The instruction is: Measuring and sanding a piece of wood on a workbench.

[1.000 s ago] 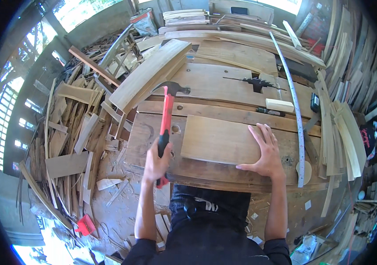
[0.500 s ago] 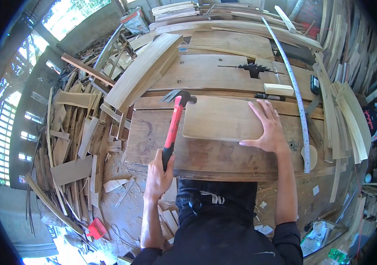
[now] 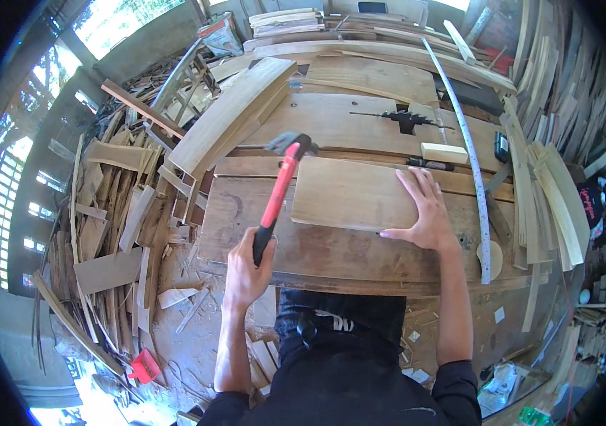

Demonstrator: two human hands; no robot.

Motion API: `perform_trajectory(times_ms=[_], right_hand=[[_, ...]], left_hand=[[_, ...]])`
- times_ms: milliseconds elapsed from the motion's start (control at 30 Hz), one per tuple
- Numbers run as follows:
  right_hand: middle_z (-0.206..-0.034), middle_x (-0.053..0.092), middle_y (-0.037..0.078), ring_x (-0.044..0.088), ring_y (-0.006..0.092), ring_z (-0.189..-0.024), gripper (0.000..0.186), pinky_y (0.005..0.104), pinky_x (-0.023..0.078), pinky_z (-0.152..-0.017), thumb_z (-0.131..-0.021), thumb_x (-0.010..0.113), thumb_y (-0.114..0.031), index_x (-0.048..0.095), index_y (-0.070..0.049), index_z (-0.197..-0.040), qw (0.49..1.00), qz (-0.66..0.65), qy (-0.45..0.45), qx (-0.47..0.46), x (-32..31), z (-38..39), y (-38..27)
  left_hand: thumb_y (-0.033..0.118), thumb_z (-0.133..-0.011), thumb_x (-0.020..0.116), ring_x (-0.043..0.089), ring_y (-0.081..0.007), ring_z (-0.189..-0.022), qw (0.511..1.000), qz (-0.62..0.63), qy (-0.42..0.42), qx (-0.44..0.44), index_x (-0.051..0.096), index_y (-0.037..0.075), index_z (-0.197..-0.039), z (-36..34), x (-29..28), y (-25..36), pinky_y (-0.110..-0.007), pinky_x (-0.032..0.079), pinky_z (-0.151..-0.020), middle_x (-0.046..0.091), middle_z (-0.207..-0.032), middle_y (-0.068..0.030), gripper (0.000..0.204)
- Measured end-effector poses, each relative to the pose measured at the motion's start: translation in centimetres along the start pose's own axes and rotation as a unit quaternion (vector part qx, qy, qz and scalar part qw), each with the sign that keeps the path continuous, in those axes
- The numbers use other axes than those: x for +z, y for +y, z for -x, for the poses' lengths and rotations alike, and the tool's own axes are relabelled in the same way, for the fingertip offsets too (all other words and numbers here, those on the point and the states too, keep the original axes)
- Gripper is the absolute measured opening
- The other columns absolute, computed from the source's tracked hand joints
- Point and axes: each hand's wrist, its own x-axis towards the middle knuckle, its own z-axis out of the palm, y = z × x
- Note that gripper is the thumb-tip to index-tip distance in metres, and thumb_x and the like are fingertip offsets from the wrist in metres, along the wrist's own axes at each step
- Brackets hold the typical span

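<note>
My left hand [image 3: 248, 268] is wrapped round the black grip of a claw hammer [image 3: 279, 186] with a red handle. The dark hammer head is at the far end, beside the upper left corner of a pale rectangular wooden board [image 3: 352, 190]; I cannot tell whether they touch. That board lies flat on the brown wooden workbench [image 3: 260, 241]. Spread over its right end, my right hand [image 3: 430, 216] has its fingers apart and its thumb along the near edge.
Behind the board lie a black marker [image 3: 430, 165], a pale wood block [image 3: 444, 152] and a long metal ruler [image 3: 470, 142]. A thick beam [image 3: 235, 113] slants across the bench's left. Scrap wood [image 3: 115, 213] is heaped on the left floor, near a red dustpan [image 3: 145, 366].
The hammer in my left hand has risen slightly and its head is blurred by motion. My right hand stays on the board. The whole view has shifted a little.
</note>
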Motion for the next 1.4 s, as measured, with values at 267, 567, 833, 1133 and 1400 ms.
perform_trajectory(times_ms=[267,567,833,1133,1400], right_hand=[[-0.17,0.036,0.017,0.025,0.04,-0.162,0.125,0.0602,0.02,-0.132,-0.061,0.094,-0.066,0.044,-0.017,-0.165,1.0,-0.006,0.001,-0.002,-0.3,-0.4,-0.3],[-0.17,0.035,0.015,0.023,0.0382,-0.163,0.129,0.0661,0.018,-0.131,-0.059,0.092,-0.073,0.043,-0.019,-0.166,1.0,-0.011,0.014,-0.009,-0.1,-0.2,0.4],[-0.17,0.035,0.016,0.022,0.0384,-0.163,0.13,0.0666,0.018,-0.131,-0.058,0.091,-0.075,0.043,-0.02,-0.166,1.0,-0.019,0.011,-0.01,-0.1,-0.2,0.2],[-0.17,0.035,0.016,0.021,0.0391,-0.163,0.13,0.0648,0.019,-0.131,-0.06,0.09,-0.076,0.042,-0.019,-0.166,1.0,-0.018,0.009,-0.013,-0.1,-0.3,0.1],[-0.171,0.034,0.016,0.021,0.0396,-0.163,0.129,0.063,0.019,-0.132,-0.06,0.09,-0.076,0.043,-0.02,-0.166,1.0,-0.009,0.017,-0.009,0.0,-0.1,0.3]], left_hand=[[0.011,-0.101,0.07,0.069,-0.0508,-0.085,0.999,-0.022,-0.049,-0.001,0.063,0.0,-0.122,-1.1,1.0,-0.9,-0.049,0.053,-0.074,0.068,-0.087,-0.0289,0.025],[0.011,-0.101,0.07,0.069,-0.0504,-0.087,0.997,-0.033,-0.058,0.029,0.061,0.003,-0.123,-0.9,-0.7,-1.5,-0.051,0.053,-0.074,0.069,-0.092,-0.0273,0.025],[0.018,-0.102,0.07,0.067,-0.0515,-0.091,0.992,-0.072,-0.095,0.032,0.058,0.003,-0.12,-1.9,-0.7,-1.4,-0.057,0.051,-0.077,0.069,-0.091,-0.028,0.026],[0.02,-0.103,0.07,0.066,-0.0539,-0.083,0.99,-0.08,-0.118,-0.004,0.058,0.002,-0.114,-2.5,0.0,-2.6,-0.055,0.049,-0.069,0.065,-0.078,-0.0281,0.025],[0.016,-0.102,0.071,0.064,-0.0466,-0.063,0.995,-0.06,-0.049,0.07,0.06,0.002,-0.106,-4.2,-3.9,0.5,-0.05,0.047,-0.059,0.06,-0.066,-0.021,0.018]])
